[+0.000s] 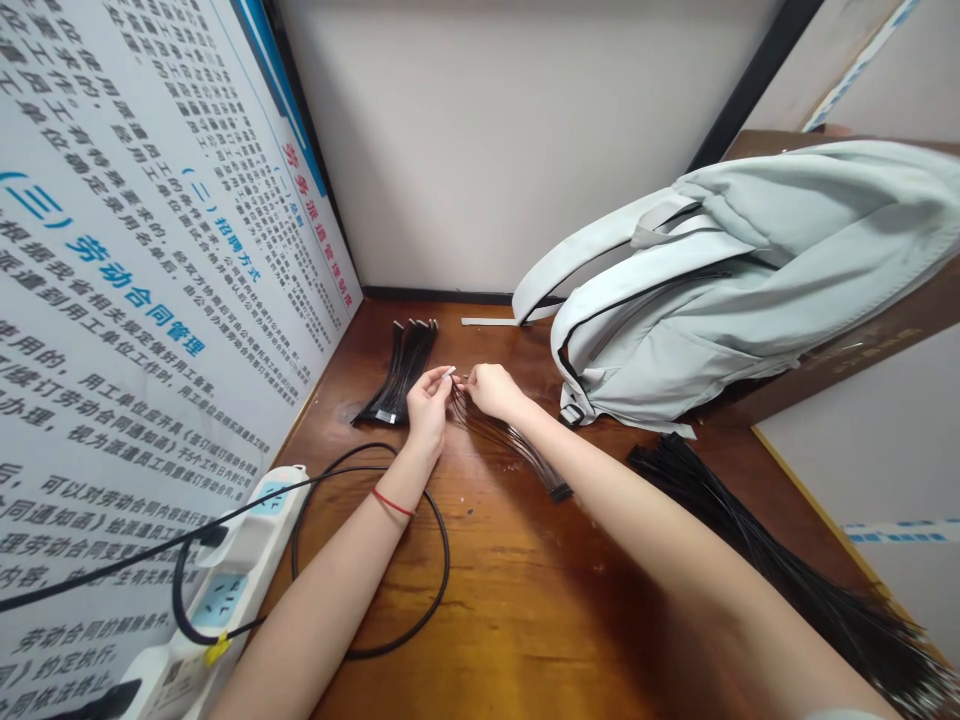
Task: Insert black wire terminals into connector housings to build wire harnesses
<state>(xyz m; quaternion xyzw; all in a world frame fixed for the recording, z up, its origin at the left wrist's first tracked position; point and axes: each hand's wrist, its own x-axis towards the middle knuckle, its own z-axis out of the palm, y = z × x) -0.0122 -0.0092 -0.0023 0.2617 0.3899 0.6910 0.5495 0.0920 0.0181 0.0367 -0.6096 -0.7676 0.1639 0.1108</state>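
My left hand (429, 405) pinches a small white connector (448, 372) between thumb and fingers. From it a bundle of thin dark wires (501, 433) fans down to the right, ending in a black connector (559, 493) over the wooden table. Close beside it, my right hand (489, 390) is closed, with its fingertips at the white connector's side; what they pinch is too small to make out. Left of my left hand lies a set of finished-looking black wire harnesses (401, 370) with a pale connector strip at the near end.
A light grey backpack (675, 300) stands at the back right. In front of it lies a long bundle of black wires (757, 540). On the left are a white power strip (255, 520) and a looped black cable (448, 545). Panels (525, 140) border the wooden table (480, 620).
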